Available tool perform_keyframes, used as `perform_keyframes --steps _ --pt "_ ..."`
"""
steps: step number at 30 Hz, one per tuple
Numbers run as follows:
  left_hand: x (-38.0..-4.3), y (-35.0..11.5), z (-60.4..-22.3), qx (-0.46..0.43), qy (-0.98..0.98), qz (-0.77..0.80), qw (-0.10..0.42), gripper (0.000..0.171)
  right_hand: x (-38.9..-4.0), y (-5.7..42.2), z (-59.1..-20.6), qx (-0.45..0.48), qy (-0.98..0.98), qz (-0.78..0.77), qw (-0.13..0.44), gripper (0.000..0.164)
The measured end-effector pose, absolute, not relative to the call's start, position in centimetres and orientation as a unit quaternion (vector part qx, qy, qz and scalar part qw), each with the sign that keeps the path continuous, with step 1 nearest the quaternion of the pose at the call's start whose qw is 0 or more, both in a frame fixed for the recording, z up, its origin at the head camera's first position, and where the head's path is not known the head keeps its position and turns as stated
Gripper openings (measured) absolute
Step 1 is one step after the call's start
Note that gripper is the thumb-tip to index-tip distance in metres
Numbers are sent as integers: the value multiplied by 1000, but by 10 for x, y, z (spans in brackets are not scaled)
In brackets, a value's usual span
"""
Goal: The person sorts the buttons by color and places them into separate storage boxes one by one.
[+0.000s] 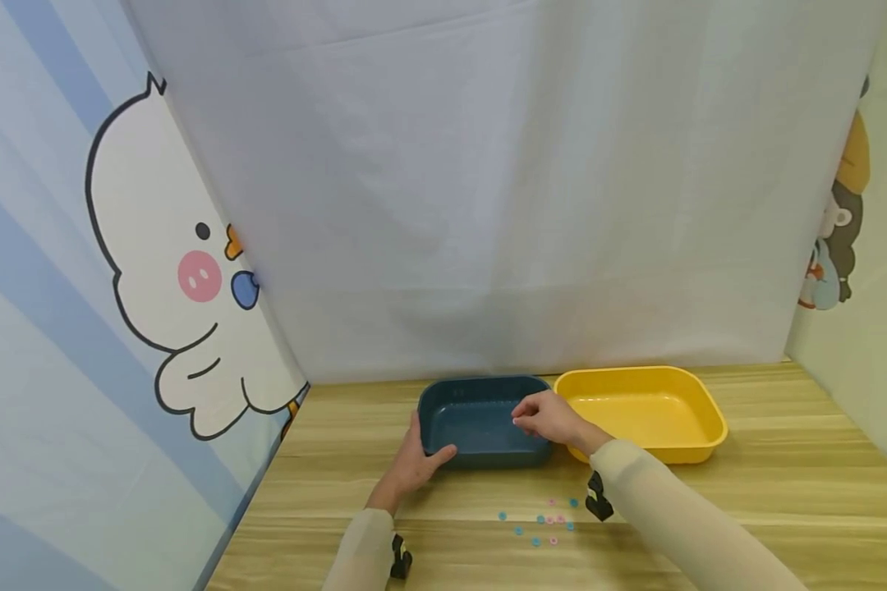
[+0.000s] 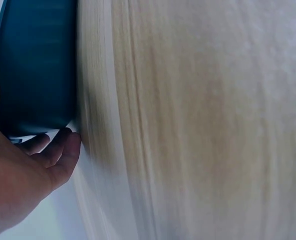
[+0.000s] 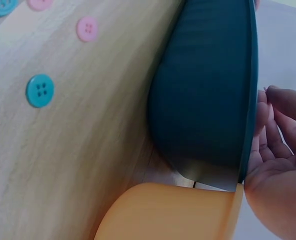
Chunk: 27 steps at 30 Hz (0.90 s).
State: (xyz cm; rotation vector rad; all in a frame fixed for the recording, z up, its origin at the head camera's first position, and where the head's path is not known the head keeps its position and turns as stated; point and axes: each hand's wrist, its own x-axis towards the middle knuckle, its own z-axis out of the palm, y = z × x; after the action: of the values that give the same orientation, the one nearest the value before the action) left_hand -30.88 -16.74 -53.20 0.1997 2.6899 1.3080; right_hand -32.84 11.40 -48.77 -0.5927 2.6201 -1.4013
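Note:
My left hand (image 1: 411, 464) grips the left end of a dark teal plastic tray (image 1: 480, 461). Its thumb lies over the front rim, and in the left wrist view the fingers (image 2: 65, 160) bend around the tray's outer end. Above the right part of that tray is my right hand (image 1: 550, 417), thumb and forefinger pinching a small pale pink button (image 1: 516, 421). Loose four-hole buttons, blue (image 3: 40, 90) and pink (image 3: 87, 29), lie scattered on the table in front of the trays.
A yellow tray (image 1: 698, 453) stands right beside the teal one, under my right wrist. Both sit on a wood-grain table (image 1: 325, 460), close to a pale curtain (image 1: 443, 205) at the back. Printed cloth (image 1: 44, 369) hangs along the left side.

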Motion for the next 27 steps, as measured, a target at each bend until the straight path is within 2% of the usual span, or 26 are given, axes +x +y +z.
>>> perform_keyframes --steps 4,12,27 --pt "-309 -168 -532 62 894 439 73 103 -330 114 -486 -213 857 -467 49 19" --pt "-309 -168 -532 70 894 437 70 102 -336 111 -491 -176 868 -460 56 17" --pt "-310 -167 -532 77 890 444 64 102 -325 121 -485 -181 859 -474 70 23"
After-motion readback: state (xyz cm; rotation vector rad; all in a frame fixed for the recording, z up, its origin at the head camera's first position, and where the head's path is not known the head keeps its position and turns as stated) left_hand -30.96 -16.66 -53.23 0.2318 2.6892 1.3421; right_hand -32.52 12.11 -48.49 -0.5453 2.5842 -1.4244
